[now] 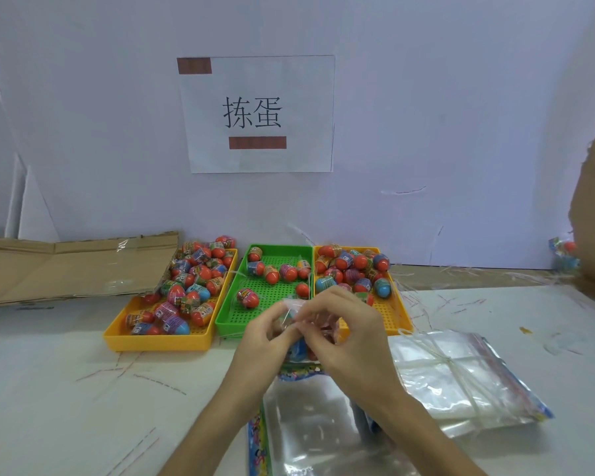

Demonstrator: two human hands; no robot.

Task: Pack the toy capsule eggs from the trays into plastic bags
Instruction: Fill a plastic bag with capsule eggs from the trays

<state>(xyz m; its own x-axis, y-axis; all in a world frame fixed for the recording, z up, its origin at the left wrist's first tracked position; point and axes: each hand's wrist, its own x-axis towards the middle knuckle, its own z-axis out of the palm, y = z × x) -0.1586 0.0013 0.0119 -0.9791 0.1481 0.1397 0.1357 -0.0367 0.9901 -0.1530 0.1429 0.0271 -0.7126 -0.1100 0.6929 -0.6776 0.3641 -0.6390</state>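
Centre of frame: left hand and right hand meet just in front of the green tray. Fingers of both are curled, pinching a small clear bag between them. A blue capsule egg shows inside it, below the fingers.

Loose eggs crowd the left yellow tray; fewer lie in the green one; another heap sits in the right yellow tray.

Lower right: stack of empty bags, tied crosswise. Lower centre: a flat bag with printed edge lies on the table.

Upper centre: paper sign on the wall.
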